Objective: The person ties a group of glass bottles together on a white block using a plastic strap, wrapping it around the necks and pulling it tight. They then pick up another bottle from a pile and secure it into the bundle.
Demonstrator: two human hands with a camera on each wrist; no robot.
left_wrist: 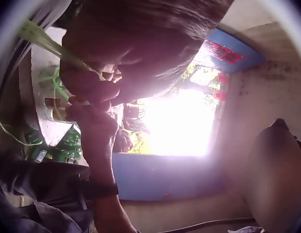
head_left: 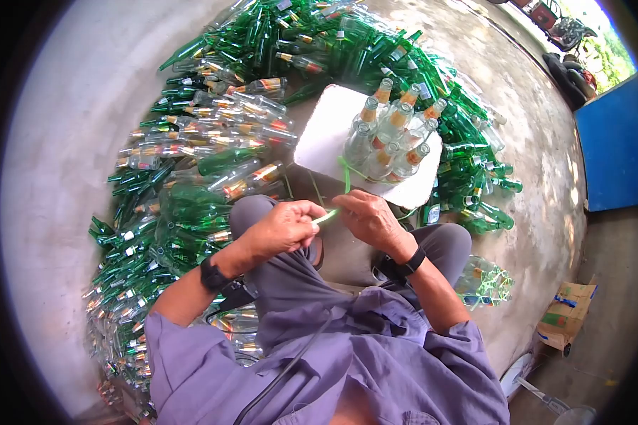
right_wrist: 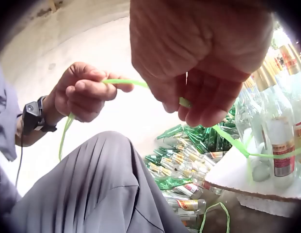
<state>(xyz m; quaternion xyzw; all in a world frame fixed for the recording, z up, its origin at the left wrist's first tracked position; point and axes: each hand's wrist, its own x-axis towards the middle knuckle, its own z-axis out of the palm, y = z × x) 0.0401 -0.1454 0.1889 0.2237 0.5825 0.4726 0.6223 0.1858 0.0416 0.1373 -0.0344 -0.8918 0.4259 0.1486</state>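
Several clear glass bottles (head_left: pixel 397 122) stand upright in a bunch on a white board (head_left: pixel 320 131). Light green plastic string (right_wrist: pixel 265 156) runs round their lower part and leads off toward the hands. Over the lap, my left hand (head_left: pixel 287 225) pinches the string between thumb and fingers, a loose tail hanging below it in the right wrist view. Close beside it, my right hand (head_left: pixel 372 221) pinches the same string between its fingertips. A short length of string (right_wrist: pixel 125 82) spans the gap between both hands.
Green and clear bottles (head_left: pixel 213 134) lie heaped on the floor to the left, behind and right of the board. String-wrapped bottles (head_left: pixel 483 283) lie right of the knee. A blue panel (head_left: pixel 617 145) and a cardboard piece (head_left: pixel 566 315) are farther right.
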